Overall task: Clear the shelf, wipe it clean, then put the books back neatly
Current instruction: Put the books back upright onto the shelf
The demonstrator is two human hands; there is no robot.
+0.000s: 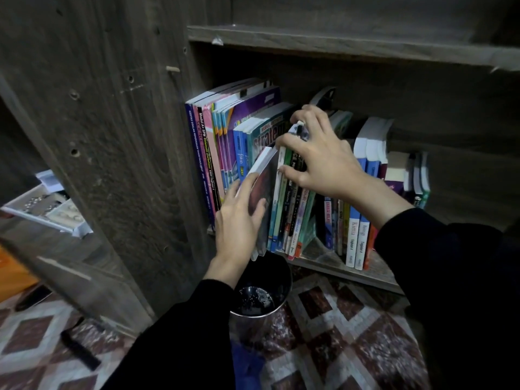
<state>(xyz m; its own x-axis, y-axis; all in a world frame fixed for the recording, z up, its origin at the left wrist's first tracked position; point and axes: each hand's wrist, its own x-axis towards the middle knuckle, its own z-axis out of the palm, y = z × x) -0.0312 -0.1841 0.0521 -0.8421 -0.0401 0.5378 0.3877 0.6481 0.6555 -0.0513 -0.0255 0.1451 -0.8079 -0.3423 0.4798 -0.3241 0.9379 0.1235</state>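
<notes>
1. Below the shelf (351,267), a dark bin (261,294) stands on the floor.
2. At the shelf's front edge, the left hand (239,220) grips a dark book (264,192) that juts past the edge.
3. Just beside it on the shelf, the right hand (323,159) clamps the leaning books (289,212) by their tops.
4. Deeper in, the shelf is still crowded, so clearing looks barely begun, with wiping and restacking left.

I'm seeing a shiny metal bin (260,294) standing at six o'clock on the diamond-patterned carpet (337,333). A white compartment tray (47,209) is lying at nine o'clock, and a black stick-like object (80,350) at seven.
</notes>
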